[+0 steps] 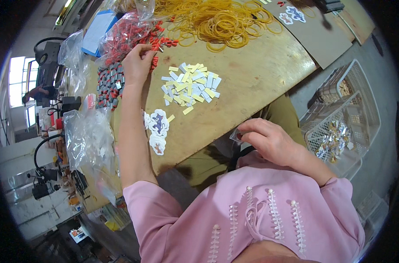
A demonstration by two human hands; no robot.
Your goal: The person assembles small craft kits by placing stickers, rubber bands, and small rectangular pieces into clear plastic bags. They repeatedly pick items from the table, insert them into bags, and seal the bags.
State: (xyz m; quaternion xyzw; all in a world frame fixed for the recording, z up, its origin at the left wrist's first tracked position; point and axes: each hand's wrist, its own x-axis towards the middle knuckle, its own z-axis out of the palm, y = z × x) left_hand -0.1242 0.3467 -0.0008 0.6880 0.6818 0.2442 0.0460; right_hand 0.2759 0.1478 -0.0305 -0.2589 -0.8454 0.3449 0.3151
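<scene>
Up at 11 o'clock, left hand (137,63) outstretched, fingers (147,51) pinched on one small red piece (156,45) at edge of red pile (128,33) spilling from clear bag. Right hand (269,140) low at 3 o'clock, off wooden surface (256,72) edge over lap, fingers curled around small clear packet (235,135). Heap of white and yellow strips (190,84) mid-surface; cartoon stickers (158,129) near 9 o'clock of centre; rubber bands (221,19) tangled at 12; grey-red row (108,85) beside left wrist; wire basket (348,118) at far right.

Risks, judged: pinch looks shallow, so piece could slip back into pile; neighbours could snag and drag out along; forearm lying over stickers could sweep them off edge; packet held off surface, drop lands in lap or on floor.

Red piece: long axis roughly 8-to-2 o'clock, free end toward 2. Packet too hidden for axis call.
</scene>
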